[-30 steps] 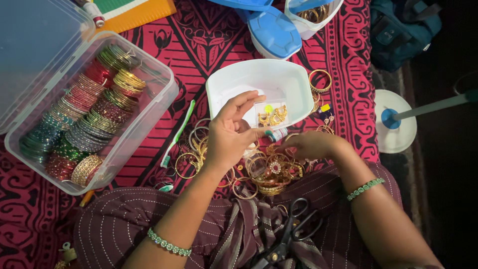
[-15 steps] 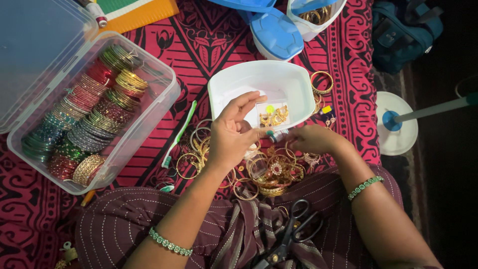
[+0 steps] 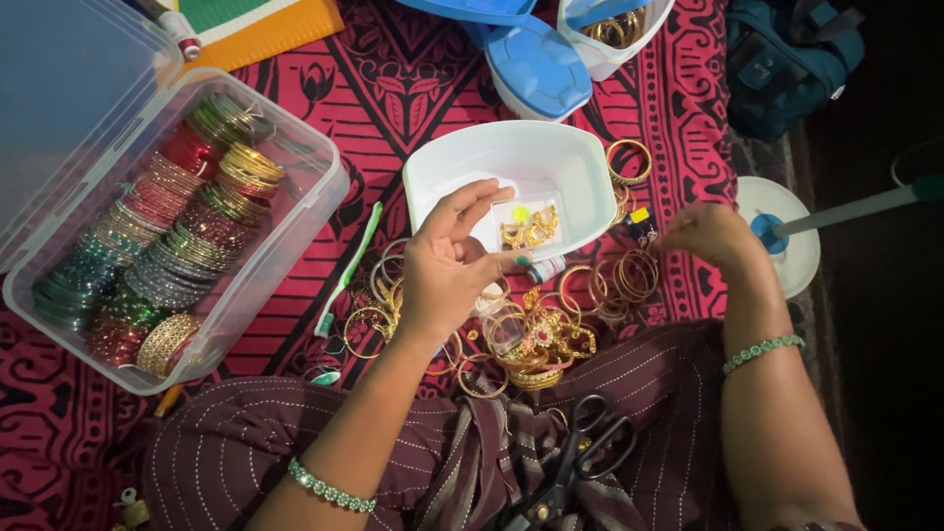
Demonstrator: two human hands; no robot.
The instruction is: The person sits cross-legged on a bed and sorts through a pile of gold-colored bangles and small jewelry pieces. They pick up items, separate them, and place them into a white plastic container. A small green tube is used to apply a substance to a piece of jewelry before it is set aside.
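Observation:
My left hand (image 3: 447, 265) hovers at the near rim of a white plastic tub (image 3: 551, 140), thumb and fingers pinched on a small white tube (image 3: 544, 267). Inside the tub lie gold ornament pieces (image 3: 531, 232) and a small green bead (image 3: 519, 211). My right hand (image 3: 710, 236) is blurred, fingers curled, above loose gold bangles (image 3: 629, 277) on the red patterned cloth (image 3: 393, 88); whether it holds anything is unclear. A heap of gold bangles and trimmings (image 3: 536, 339) rests on my lap between both hands.
A clear box (image 3: 320, 211) on the left holds rows of coloured bangles (image 3: 167, 246). A green-and-white stick (image 3: 349, 267) lies beside it. Black scissors (image 3: 590, 452) sit on my lap. A blue lid (image 3: 536, 64), another tub of bangles (image 3: 615, 29), a teal bag (image 3: 787, 59) and a white stand base (image 3: 796, 251) lie beyond.
My right hand has pulled away from the tube and moved right, over the loose bangles. My left hand has stayed at the tub's rim with the tube.

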